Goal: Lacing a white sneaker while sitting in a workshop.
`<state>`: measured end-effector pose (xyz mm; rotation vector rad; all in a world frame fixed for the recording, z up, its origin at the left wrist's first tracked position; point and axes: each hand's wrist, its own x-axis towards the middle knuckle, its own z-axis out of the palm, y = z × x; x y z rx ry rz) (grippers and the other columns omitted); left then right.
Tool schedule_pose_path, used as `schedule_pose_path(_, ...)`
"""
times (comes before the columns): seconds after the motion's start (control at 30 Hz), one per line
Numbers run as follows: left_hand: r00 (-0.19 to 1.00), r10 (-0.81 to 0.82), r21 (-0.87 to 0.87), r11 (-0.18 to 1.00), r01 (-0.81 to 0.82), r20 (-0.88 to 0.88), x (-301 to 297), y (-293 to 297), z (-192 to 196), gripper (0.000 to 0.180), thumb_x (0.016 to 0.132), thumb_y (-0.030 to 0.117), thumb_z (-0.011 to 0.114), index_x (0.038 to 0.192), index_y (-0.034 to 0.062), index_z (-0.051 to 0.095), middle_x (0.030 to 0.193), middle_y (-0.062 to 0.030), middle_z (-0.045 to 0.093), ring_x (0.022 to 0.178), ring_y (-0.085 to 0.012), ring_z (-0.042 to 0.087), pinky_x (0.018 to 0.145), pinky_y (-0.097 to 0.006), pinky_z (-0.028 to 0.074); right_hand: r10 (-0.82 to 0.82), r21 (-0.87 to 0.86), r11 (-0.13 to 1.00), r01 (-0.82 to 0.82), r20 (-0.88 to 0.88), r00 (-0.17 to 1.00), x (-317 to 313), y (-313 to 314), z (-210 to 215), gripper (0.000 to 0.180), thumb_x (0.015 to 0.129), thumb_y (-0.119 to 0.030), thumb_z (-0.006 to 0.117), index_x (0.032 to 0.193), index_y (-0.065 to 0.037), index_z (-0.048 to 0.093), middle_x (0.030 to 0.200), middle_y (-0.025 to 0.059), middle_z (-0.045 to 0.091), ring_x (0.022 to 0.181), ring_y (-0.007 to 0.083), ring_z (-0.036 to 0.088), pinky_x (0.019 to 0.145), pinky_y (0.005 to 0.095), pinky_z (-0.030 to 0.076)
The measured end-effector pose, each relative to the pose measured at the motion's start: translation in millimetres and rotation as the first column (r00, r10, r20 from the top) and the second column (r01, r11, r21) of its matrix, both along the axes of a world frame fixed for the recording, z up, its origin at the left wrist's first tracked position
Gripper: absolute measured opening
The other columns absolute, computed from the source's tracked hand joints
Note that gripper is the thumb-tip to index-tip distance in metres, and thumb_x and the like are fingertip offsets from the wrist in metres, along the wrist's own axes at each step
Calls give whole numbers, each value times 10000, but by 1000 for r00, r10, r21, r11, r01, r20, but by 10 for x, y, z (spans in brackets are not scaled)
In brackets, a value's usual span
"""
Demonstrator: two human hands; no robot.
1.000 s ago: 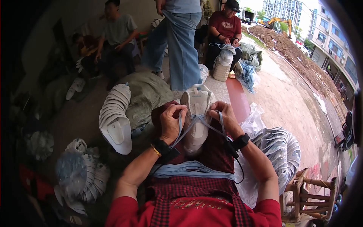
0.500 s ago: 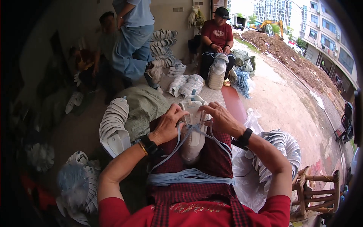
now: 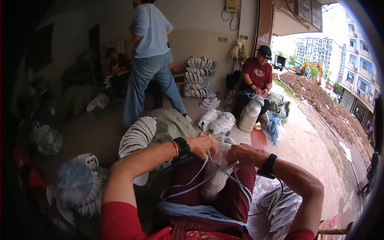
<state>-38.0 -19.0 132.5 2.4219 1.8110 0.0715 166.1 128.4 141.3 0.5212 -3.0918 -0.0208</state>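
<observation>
Elbows have spread wider than half a second ago and both wrists have bent inward, so the left hand and right hand now turn their fingers toward each other; nearest, the red sleeves are cut off by the lower edge, and a bundle of pale blue laces lies across the lap; the upper part of the shoe is partly covered by the fingers, and some fingertips are hard to make out; the shoe is off-white, narrow and rounded at the toe, with a blue-grey lace crossing its front and looping out loosely to the left; it sits between the thighs, toe toward the body, just below and between the two hands; the left fingers curl closed around the lace, while the right fingers are bent in beside the shoe, and whether they pinch the lace I cannot tell; nested white shoes curve in a row beyond the left forearm; farther off, a seated person in a dark cap bends over a wrapped bundle, and a person in jeans stands mid-stride, head cropped; outside, a yellow excavator rises behind brown earth.
</observation>
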Motion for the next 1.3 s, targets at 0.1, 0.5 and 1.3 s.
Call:
schedule_pose_path(0.1, 993, -17, -75, 997, 26, 115, -138, 70, -80, 251, 701, 205, 744, 942, 138, 745, 992, -100, 644, 1050, -329, 586, 975, -450, 391, -66, -10, 998, 68, 155, 986, -98, -61, 48, 208, 701, -196, 786, 832, -83, 671, 891, 68, 651, 923, 280, 632, 795, 432, 497)
schedule_pose_path(0.5, 994, 64, -151, 987, -49, 94, -3, 145, -67, 232, 669, 170, 710, 884, 85, 728, 992, -113, 713, 1027, -298, 645, 868, -447, 494, 15, 120, 993, 4, -159, 987, 127, 48, -273, 189, 773, -273, 733, 883, -130, 680, 876, 38, 591, 923, 240, 541, 783, 373, 478)
schedule_pose_path(1.3, 894, 242, -8, 966, -258, 377, 202, 98, -375, 221, 681, 231, 699, 777, 35, 734, 762, -137, 687, 739, -258, 676, 669, -400, 518, -243, -987, -6, 163, 159, 957, -8, -104, -343, 184, 958, -160, 660, 1118, -78, 620, 983, -65, 632, 880, 40, 583, 809, 211, 463)
